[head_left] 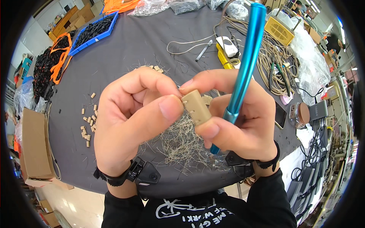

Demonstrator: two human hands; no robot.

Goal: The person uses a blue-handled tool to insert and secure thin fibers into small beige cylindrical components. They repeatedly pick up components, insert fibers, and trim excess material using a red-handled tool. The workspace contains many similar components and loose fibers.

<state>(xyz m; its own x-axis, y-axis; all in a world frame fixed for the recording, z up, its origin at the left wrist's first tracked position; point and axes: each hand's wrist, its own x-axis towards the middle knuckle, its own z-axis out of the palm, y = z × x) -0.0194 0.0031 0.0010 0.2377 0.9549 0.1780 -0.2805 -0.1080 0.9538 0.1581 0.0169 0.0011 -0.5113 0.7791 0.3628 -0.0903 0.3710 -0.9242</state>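
We have the beige block [196, 108] up in front of us, above the worktop [125, 43], between our two hands. Our right hand [249, 114] clamps it end to end: the index fingertip is at the upper end, the thumb on the lower. Its long axis slants from upper left to lower right, and its notched long side faces left, toward our left hand [127, 108]. That left grip has thumb and index tips together, right against the block's upper-left edge; we cannot tell whether something thin is pinched between them. The notches lie just right of the left thumb tip, so the left hand is nearer to them. A blue rod-shaped tool [243, 64] sits slantwise in our right hand, its lower tip pointing down toward the loose thin wires [182, 142], away from the block.
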